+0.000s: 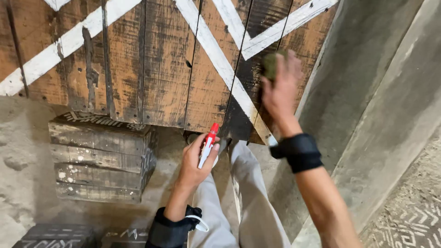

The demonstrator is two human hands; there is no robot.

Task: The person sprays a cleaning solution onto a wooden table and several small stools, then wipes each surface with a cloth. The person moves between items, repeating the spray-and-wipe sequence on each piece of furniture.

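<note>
A green scrubbing pad (271,64) is pressed flat against the dark, wet-looking part of a weathered wooden panel (151,69), just beside a white painted stripe (225,69) that crosses the boards diagonally. The right hand (280,92) covers the pad from below, fingers spread and closed over it, slightly blurred; the forearm reaches up and forward from the lower right, nearly straight, with a black band (299,152) around the wrist. Lower and nearer to the body, the left hand (197,158) is wrapped around a white spray bottle with a red nozzle (209,143), the nozzle pointing up toward the foot of the panel; the wrist is bent back a little, and a black cuff (172,229) covers the forearm. Between the two arms lie the person's legs in light grey trousers (248,202). To the left a stack of worn wooden blocks (98,158) stands on the sandy floor (23,160), and a grey concrete wall (367,92) rises on the right.
</note>
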